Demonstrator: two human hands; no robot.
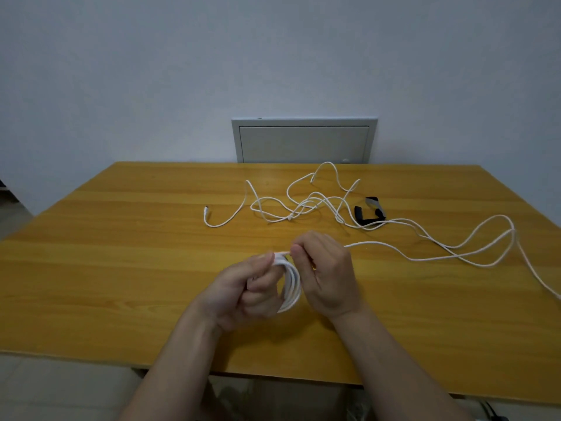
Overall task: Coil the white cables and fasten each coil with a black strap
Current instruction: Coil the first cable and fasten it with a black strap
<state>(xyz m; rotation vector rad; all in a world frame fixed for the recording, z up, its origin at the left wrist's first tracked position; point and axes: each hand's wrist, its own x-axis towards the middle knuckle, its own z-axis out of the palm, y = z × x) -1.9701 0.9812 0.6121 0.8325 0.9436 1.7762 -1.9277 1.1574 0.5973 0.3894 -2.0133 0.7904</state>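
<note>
My left hand (pixel 243 290) holds a small coil of white cable (pixel 292 287) just above the wooden table (pixel 121 268), its fingers curled with the loops around them. My right hand (pixel 326 271) pinches the same cable at the top of the coil. From there the free length (pixel 425 256) runs right in long loops toward the table's right edge. A second white cable (pixel 303 205) lies loose and tangled farther back. Black straps (pixel 372 212) lie beside it, at the back right.
The table's near edge runs just below my forearms. A grey wall panel (pixel 303 144) sits behind the table's far edge. The loose cable's end plug (pixel 207 208) lies at the back centre-left.
</note>
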